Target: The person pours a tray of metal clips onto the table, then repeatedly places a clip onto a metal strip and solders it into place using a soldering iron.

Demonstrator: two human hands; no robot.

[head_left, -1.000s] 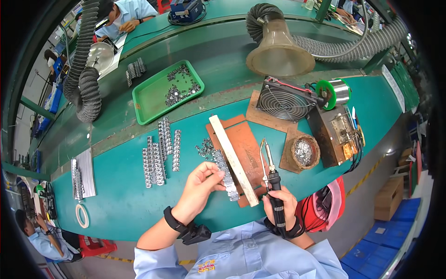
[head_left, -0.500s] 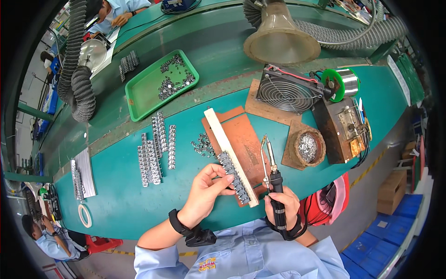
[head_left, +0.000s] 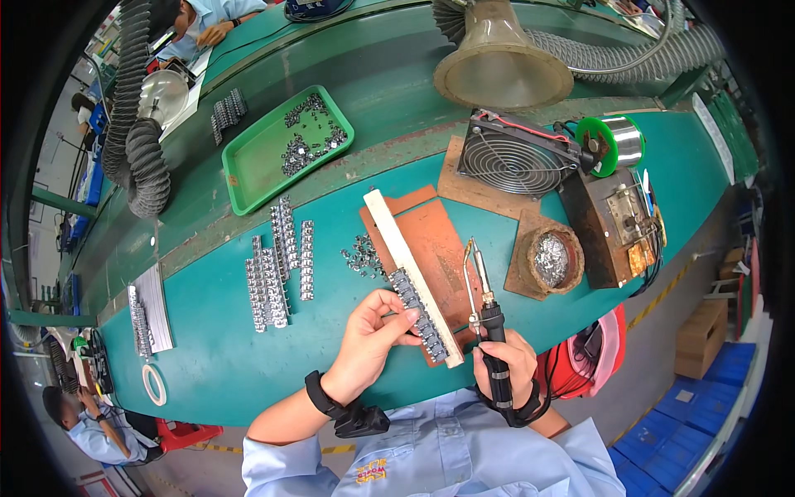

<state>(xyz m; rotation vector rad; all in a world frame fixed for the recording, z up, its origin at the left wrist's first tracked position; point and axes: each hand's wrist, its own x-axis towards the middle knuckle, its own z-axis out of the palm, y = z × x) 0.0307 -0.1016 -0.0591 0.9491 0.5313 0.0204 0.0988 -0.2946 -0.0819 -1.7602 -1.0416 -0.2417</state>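
head | left hand (head_left: 370, 335) pinched parts row (head_left: 418, 302) along bar (head_left: 411, 273), axis far-left to near-right | right hand (head_left: 505, 364) gripped iron (head_left: 487, 311) just right of bar

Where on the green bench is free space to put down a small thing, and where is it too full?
Bare bench lies between the metal part rows and the tape ring, in front of the left hand. It is crowded around the white bar, brown board, fan and the right hand with its soldering iron.
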